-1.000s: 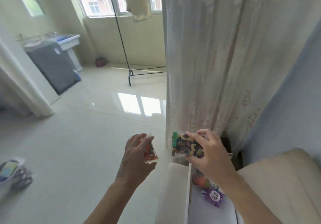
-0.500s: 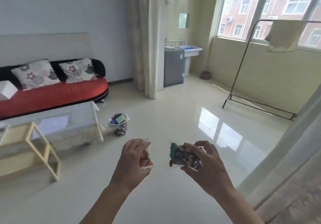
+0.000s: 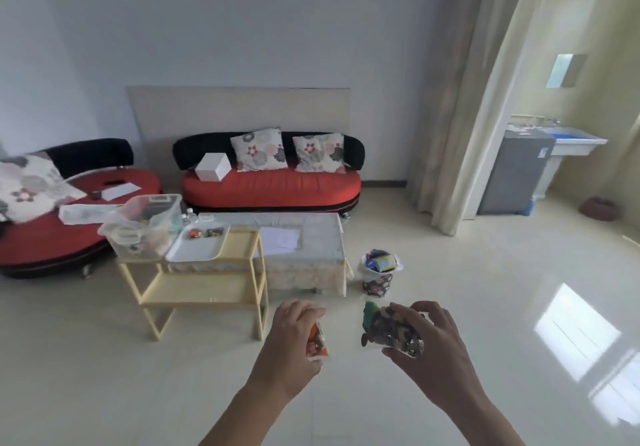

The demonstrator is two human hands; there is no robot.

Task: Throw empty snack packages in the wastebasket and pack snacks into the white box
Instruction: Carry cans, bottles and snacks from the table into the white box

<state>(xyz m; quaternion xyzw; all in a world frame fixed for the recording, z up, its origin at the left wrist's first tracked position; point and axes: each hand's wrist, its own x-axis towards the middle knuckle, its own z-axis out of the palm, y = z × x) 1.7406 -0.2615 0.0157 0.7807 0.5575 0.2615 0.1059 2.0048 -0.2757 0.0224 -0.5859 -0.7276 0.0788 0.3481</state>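
Observation:
My left hand (image 3: 291,338) is closed on a small orange and white snack package (image 3: 317,341). My right hand (image 3: 426,341) grips a dark patterned snack package with a green end (image 3: 384,329). Both are held out in front of me above the floor. The wastebasket (image 3: 378,276), lined with a white bag and holding several wrappers, stands on the floor beside the low table, beyond my hands. A white box (image 3: 212,167) sits on the red sofa far behind. A white tray (image 3: 197,246) with a few snacks rests on the yellow shelf.
A yellow shelf unit (image 3: 204,283) stands in front of a cloth-covered low table (image 3: 304,248). A clear plastic bin (image 3: 142,231) sits on the shelf's left. Two red sofas (image 3: 273,187) line the wall. A curtain (image 3: 460,134) and a grey washer (image 3: 512,172) are to the right.
My view has swung left from the curtain and window to the sofas, table and wastebasket. Both hands keep the same packages in the same grip.

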